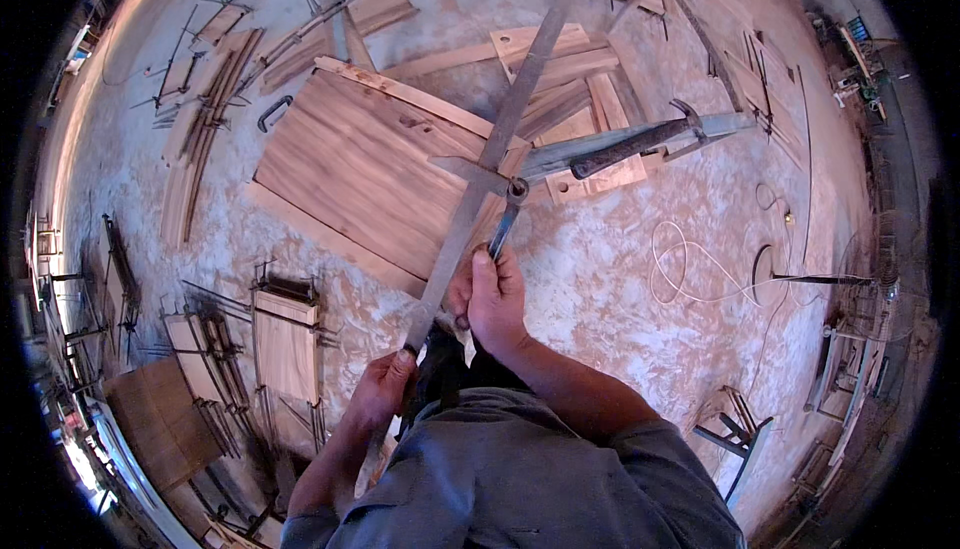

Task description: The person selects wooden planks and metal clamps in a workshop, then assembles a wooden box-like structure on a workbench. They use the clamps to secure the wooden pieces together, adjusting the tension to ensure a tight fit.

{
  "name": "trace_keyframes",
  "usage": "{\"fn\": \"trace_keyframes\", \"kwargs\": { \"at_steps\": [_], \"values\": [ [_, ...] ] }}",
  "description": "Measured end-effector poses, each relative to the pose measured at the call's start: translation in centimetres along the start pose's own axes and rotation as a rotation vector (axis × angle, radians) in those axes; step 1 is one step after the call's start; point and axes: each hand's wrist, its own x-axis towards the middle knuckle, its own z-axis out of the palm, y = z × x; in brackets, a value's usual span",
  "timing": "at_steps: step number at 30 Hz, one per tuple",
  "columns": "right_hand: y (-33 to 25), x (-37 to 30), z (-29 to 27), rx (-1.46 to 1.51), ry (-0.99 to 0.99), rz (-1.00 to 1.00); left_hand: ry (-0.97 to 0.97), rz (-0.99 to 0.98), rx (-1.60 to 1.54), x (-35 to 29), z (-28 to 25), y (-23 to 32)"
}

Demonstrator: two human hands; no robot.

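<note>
Long flat metal bar (pixel 461 227) and ring-headed hand tool (pixel 507 224), held slantwise over a wooden panel (pixel 350 174). I see the left hand (pixel 383 386) closed around the bar near its lower end, and the right hand (pixel 497 301) gripping the tool's handle, its ring pointing to about twelve o'clock. The chief hazard, as I judge it from my distant seat, is the bar's long reach: with the left hand holding so near one end, a slack wrist could let the far end swing or dip and score the panel. A sideways pull of the tool could also jar the bar or pinch the right fingers against it. From here I cannot tell whether the ring touches the bar or merely overlaps it in view. The bar runs from the left hand toward one o'clock, passing just left of the right hand, which lies at two o'clock from its fellow. From the right hand, the panel lies toward ten to eleven o'clock, the hammer (pixel 630 151) between one and two.
</note>
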Motion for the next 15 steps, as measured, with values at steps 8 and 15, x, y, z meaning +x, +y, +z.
{"fn": "trace_keyframes", "kwargs": {
  "at_steps": [8, 15],
  "values": [
    [-2.3, 6.3, -6.7, -1.121, -0.343, -0.625, -0.302, -0.141, -0.286, -0.2, -3.1, -1.0],
    [-0.3, 4.3, -5.2, -0.541, -0.282, 0.028, -0.195, -0.108, -0.266, 1.7, -2.9, -1.1]
  ]
}}
